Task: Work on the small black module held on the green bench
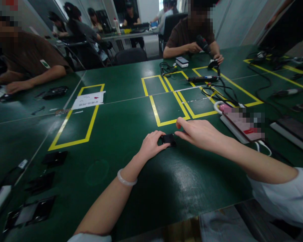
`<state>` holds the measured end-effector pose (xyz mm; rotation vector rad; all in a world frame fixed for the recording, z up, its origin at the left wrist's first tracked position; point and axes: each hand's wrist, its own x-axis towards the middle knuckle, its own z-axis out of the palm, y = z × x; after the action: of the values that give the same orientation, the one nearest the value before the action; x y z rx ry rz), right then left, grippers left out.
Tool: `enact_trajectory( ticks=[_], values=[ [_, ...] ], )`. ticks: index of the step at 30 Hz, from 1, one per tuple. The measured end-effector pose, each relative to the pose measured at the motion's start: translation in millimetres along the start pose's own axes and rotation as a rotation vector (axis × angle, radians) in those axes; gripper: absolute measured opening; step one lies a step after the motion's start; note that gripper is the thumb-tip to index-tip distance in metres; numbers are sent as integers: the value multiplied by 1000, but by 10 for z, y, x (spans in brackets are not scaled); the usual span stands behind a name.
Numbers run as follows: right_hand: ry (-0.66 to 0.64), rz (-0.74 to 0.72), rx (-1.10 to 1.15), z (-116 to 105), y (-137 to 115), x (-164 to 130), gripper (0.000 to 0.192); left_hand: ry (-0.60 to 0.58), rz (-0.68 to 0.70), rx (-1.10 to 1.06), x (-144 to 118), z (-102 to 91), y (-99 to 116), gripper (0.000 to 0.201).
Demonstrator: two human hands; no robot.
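Observation:
A small black rectangular piece [169, 139] with a glossy dark face lies on the green tabletop [138, 171]. Thumb and fingers of my left hand [151, 144] grip it from its left side. My right hand [198, 132] hovers just right of the piece, fingers bent and thumb and index apart at the tips. Between those fingers I make out nothing. Over at the left lie several more black parts, among them a flat dark block [54, 158] and a longer piece with a pale middle [29, 213].
Yellow tape rectangles [92, 124] mark the table, one with a white paper label [88, 100]. Right of my hands sit a phone [243, 126], a black pen-shaped electric screwdriver [203, 79] and tangled cables. Across the table, a person [189, 40] holds a dark tool; another person sits far left.

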<state>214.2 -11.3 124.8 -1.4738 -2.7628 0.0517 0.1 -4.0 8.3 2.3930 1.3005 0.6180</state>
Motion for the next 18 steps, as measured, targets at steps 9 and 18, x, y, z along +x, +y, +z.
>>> enact_trajectory(
  ticks=[9, 18],
  values=[
    [-60, -37, 43, -25, 14, 12, 14, -7, -8, -10, -8, 9, -28, 33],
    [-71, -25, -11, -20, 14, 10, 15, -9, -11, -6, -1, 5, -10, 34]
  ],
)
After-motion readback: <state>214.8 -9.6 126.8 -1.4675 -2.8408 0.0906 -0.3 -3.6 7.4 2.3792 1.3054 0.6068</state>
